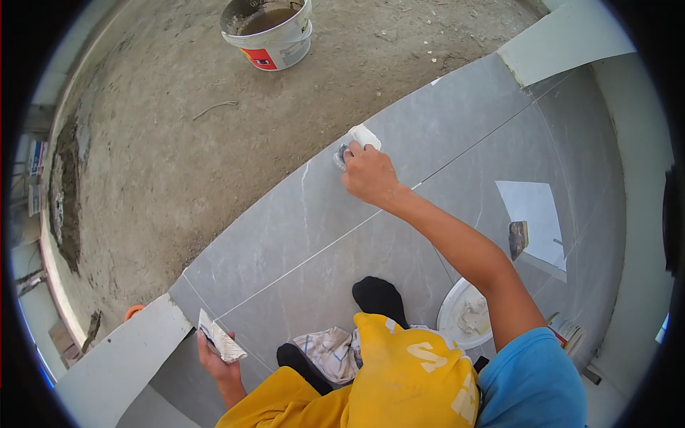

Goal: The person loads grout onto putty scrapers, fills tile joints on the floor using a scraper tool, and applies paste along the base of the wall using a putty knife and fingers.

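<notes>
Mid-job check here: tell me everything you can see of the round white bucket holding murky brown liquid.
The round white bucket, apparently plastic, stands upright on the rough grey-brown bare floor, beyond the grey tiles. The picture's top edge cuts off its far rim. Murky brown liquid lies inside, and grime coats the inner wall. Outside is a red label with a dark design; a curve below the rim may be its handle. Neither the left hand nor the right hand touches it.

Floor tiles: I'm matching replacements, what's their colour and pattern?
The tiles are grey with pale veins, clearest in the head view.
</notes>
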Tool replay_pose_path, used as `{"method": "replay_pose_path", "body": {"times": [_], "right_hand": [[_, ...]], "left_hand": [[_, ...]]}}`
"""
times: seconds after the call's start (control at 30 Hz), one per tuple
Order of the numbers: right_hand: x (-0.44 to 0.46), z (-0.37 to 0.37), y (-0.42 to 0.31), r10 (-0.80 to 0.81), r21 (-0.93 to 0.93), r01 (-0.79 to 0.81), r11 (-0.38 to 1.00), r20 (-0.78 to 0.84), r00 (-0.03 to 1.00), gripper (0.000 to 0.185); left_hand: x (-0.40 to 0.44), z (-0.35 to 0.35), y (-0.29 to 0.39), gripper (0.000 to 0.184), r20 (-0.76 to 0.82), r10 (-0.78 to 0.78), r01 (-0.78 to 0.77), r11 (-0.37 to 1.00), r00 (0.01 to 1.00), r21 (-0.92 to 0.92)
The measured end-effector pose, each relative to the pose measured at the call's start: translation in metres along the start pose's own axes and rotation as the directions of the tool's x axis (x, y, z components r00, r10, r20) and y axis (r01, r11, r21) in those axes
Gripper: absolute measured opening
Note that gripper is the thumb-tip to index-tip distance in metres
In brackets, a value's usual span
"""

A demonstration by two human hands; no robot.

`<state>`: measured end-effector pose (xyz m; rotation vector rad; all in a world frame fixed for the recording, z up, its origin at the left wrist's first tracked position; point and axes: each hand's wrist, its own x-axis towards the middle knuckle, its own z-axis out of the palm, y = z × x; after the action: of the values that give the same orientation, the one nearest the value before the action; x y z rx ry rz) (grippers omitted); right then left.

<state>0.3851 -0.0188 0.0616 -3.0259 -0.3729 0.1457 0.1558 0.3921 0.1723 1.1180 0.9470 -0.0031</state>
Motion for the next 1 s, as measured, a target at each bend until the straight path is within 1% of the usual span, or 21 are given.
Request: {"method": "replay_pose_path", "body": {"times": [0.03, 0.07, 0.13, 0.2, 0.23, 0.27, 0.3, 0.33, 0.37, 0.4, 0.43, 0.47, 0.53, 0.57, 0.6, 0.63, 0.7, 0.77, 0.87, 0.93, 1.0], "right_hand": [[-0.001, -0.012, 0.007, 0.031, 0.127, -0.032, 0.991, 0.009, 0.999, 0.019], [-0.005, -0.005, 0.016, 0.022, 0.140, -0.022, 0.990, 0.003, 1.000, 0.019], [-0.017, 0.010, 0.027, 0.031, -0.009, -0.032, 0.999, -0.085, 0.996, 0.018], [-0.038, -0.003, 0.019, 0.002, 0.092, 0.000, 0.996, -0.018, 1.000, 0.019], [-0.047, -0.011, 0.014, -0.036, 0.189, 0.025, 0.982, 0.059, 0.998, 0.019], [-0.052, -0.005, 0.021, -0.047, 0.194, 0.035, 0.980, 0.059, 0.997, 0.019], [-0.061, 0.007, 0.032, -0.024, 0.120, 0.021, 0.993, 0.021, 0.999, 0.020], [-0.063, 0.006, 0.036, -0.001, 0.043, 0.002, 0.999, -0.023, 1.000, 0.023], [-0.066, 0.004, 0.037, -0.009, 0.038, 0.010, 0.999, -0.036, 0.999, 0.023], [-0.077, -0.010, 0.030, -0.015, 0.165, 0.006, 0.986, 0.049, 0.999, 0.024], [-0.085, -0.023, 0.024, -0.029, 0.292, -0.013, 0.956, 0.139, 0.990, 0.026], [-0.080, -0.035, 0.028, -0.038, 0.294, -0.003, 0.956, 0.133, 0.990, 0.026], [-0.059, -0.048, 0.051, 0.035, 0.362, 0.003, 0.932, -0.097, 0.995, 0.030], [-0.045, -0.044, 0.067, -0.014, 0.436, 0.082, 0.896, -0.156, 0.988, 0.033], [-0.026, -0.039, 0.083, -0.100, 0.428, 0.167, 0.888, -0.177, 0.979, 0.034], [-0.005, -0.036, 0.100, -0.181, 0.416, 0.248, 0.875, -0.195, 0.964, 0.034], [0.042, -0.034, 0.121, -0.332, 0.551, 0.333, 0.765, -0.106, 0.937, 0.035], [0.095, -0.038, 0.126, -0.397, 0.721, 0.148, 0.677, 0.188, 0.899, 0.033], [0.147, -0.027, 0.112, -0.467, 0.630, 0.212, 0.747, 0.270, 0.842, 0.033], [0.162, -0.030, 0.098, -0.558, 0.403, 0.397, 0.825, 0.468, 0.685, 0.031], [0.157, -0.031, 0.093, -0.551, 0.357, 0.420, 0.834, 0.525, 0.649, 0.030]], "left_hand": [[-0.004, 0.006, 0.004, 0.035, -0.013, 0.005, -0.005, 1.000, 1.000, 0.018], [-0.007, 0.010, 0.006, 0.036, -0.028, 0.015, -0.014, 0.999, 1.000, 0.037], [-0.019, 0.007, 0.012, 0.036, -0.021, 0.028, -0.027, 0.997, 0.999, 0.069], [-0.029, 0.017, 0.018, 0.037, -0.003, 0.041, -0.040, 0.995, 0.999, 0.090], [-0.044, 0.026, 0.027, 0.036, -0.075, 0.035, -0.029, 0.996, 0.997, 0.080], [-0.057, 0.035, 0.037, 0.036, -0.145, 0.029, -0.020, 0.998, 0.989, 0.064], [-0.069, 0.056, 0.049, 0.033, -0.265, 0.041, -0.025, 0.998, 0.963, 0.062], [-0.075, 0.062, 0.061, 0.033, -0.272, 0.043, -0.028, 0.998, 0.961, 0.059], [-0.075, 0.066, 0.070, 0.030, -0.192, 0.083, -0.073, 0.996, 0.978, 0.056], [-0.079, 0.068, 0.076, 0.028, -0.119, 0.116, -0.110, 0.992, 0.986, 0.055], [-0.082, 0.078, 0.079, 0.025, -0.098, 0.143, -0.144, 0.990, 0.985, 0.003], [-0.082, 0.088, 0.077, 0.025, -0.103, 0.152, -0.152, 0.988, 0.983, 0.000], [-0.079, 0.106, 0.067, 0.026, -0.001, 0.177, -0.177, 0.982, 0.984, 0.062], [-0.067, 0.110, 0.056, 0.027, -0.066, 0.159, -0.153, 0.985, 0.985, 0.082], [-0.054, 0.105, 0.044, 0.028, 0.032, 0.138, -0.141, 0.985, 0.990, 0.102], [-0.050, 0.123, 0.039, 0.029, 0.006, 0.122, -0.122, 0.986, 0.993, 0.111], [-0.037, 0.145, 0.031, 0.029, -0.012, 0.099, -0.097, 0.988, 0.995, 0.122], [-0.027, 0.145, 0.020, 0.028, 0.084, 0.037, -0.042, 0.997, 0.996, 0.064], [-0.015, 0.151, 0.016, 0.028, 0.134, 0.024, -0.036, 0.995, 0.991, 0.091], [-0.002, 0.143, 0.013, 0.028, 0.161, 0.006, -0.018, 0.997, 0.987, 0.073], [0.004, 0.135, 0.009, 0.029, 0.174, -0.028, 0.021, 0.999, 0.984, 0.042]]}}
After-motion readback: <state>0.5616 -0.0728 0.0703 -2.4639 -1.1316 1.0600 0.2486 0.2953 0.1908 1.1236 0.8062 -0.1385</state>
